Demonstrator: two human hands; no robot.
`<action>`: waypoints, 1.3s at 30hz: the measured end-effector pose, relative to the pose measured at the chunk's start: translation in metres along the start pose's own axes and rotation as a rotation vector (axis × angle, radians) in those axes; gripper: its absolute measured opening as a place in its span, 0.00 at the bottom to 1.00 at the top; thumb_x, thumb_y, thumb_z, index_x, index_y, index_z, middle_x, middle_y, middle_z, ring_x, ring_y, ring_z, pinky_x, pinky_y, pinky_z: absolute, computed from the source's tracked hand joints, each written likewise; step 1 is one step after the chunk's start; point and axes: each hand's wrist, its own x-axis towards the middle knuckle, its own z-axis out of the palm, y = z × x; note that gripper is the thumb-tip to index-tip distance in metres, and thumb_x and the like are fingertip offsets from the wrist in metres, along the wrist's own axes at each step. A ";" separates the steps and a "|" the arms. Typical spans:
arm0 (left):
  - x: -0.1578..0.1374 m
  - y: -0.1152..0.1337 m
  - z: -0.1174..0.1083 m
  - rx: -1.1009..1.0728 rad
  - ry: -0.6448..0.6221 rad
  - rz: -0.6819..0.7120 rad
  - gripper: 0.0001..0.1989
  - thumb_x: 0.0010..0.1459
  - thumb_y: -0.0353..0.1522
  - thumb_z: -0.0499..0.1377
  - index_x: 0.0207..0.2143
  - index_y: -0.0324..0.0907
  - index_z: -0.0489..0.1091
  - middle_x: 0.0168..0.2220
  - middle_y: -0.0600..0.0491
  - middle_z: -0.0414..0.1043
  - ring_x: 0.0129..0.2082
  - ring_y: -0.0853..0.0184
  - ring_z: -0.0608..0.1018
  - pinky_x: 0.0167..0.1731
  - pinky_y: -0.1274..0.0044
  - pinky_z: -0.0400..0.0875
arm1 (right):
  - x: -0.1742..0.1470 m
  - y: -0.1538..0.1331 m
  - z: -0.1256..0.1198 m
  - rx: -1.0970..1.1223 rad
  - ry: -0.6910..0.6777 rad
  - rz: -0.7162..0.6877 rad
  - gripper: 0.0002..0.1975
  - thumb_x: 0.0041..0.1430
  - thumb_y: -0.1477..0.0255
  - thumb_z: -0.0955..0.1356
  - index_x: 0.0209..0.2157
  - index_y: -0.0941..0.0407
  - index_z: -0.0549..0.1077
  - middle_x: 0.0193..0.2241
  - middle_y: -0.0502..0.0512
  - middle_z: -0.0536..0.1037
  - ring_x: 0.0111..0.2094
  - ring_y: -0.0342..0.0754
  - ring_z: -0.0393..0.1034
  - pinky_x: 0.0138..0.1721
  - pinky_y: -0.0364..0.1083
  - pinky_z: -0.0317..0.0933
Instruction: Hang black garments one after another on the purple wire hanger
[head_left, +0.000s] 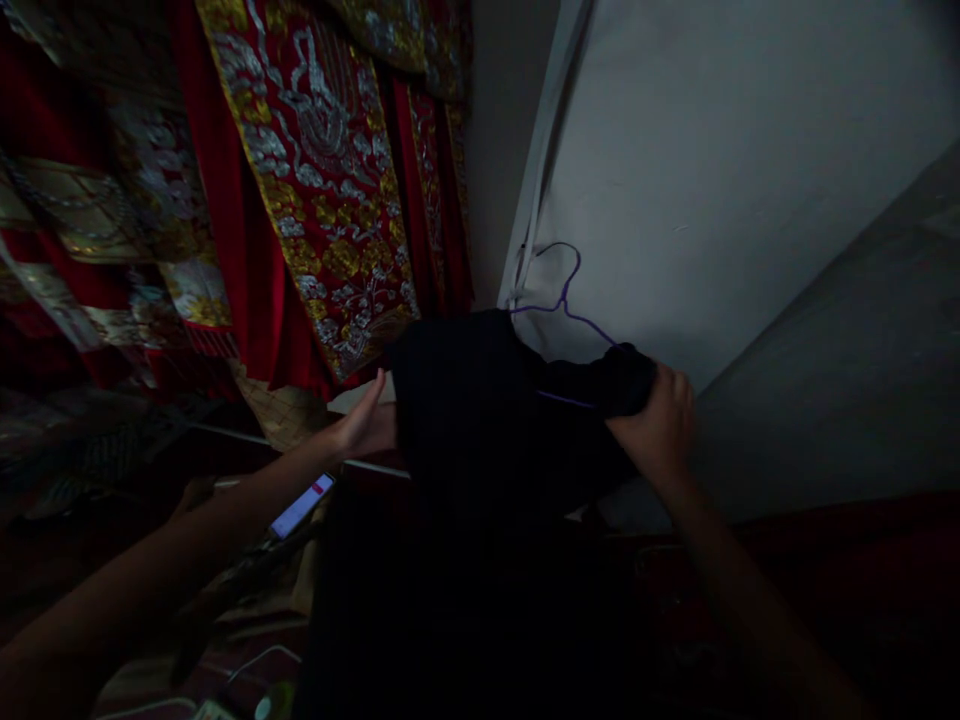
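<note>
A black garment hangs from a thin purple wire hanger with its hook free against the pale wall panel. My right hand is closed around the garment's right shoulder, over that end of the hanger. At the garment's left edge is my left hand, its thumb raised and apart from the cloth. The other fingers of that hand pass behind the dark fabric and are hidden. Deep shadow hides the lower folds of the garment.
Red embroidered costumes with gold and silver motifs hang at the left. A lit phone lies below my left forearm. The pale panel rises behind the hanger, with a white cord along its edge. Cables show at lower left.
</note>
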 end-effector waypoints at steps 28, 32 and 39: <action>-0.046 -0.055 0.081 -0.374 0.145 -0.411 0.15 0.44 0.33 0.62 0.37 0.41 0.70 0.29 0.55 0.74 0.27 0.67 0.75 0.28 0.77 0.69 | -0.068 -0.061 0.028 0.369 -0.274 -0.108 0.35 0.61 0.57 0.68 0.66 0.53 0.59 0.65 0.66 0.58 0.67 0.65 0.50 0.63 0.67 0.51; -0.062 -0.056 0.091 -0.303 0.079 -0.484 0.17 0.42 0.31 0.60 0.39 0.41 0.68 0.27 0.57 0.71 0.23 0.69 0.72 0.24 0.79 0.65 | -0.128 -0.093 0.072 0.712 -0.394 0.156 0.19 0.66 0.58 0.62 0.50 0.53 0.74 0.51 0.62 0.72 0.56 0.56 0.66 0.61 0.60 0.58; -0.064 -0.051 0.093 -0.207 0.090 -0.483 0.13 0.45 0.30 0.57 0.36 0.41 0.67 0.24 0.58 0.68 0.23 0.69 0.69 0.24 0.78 0.63 | -0.163 -0.086 0.088 0.912 -0.383 0.679 0.25 0.59 0.48 0.64 0.41 0.56 0.73 0.38 0.59 0.77 0.38 0.54 0.73 0.43 0.53 0.68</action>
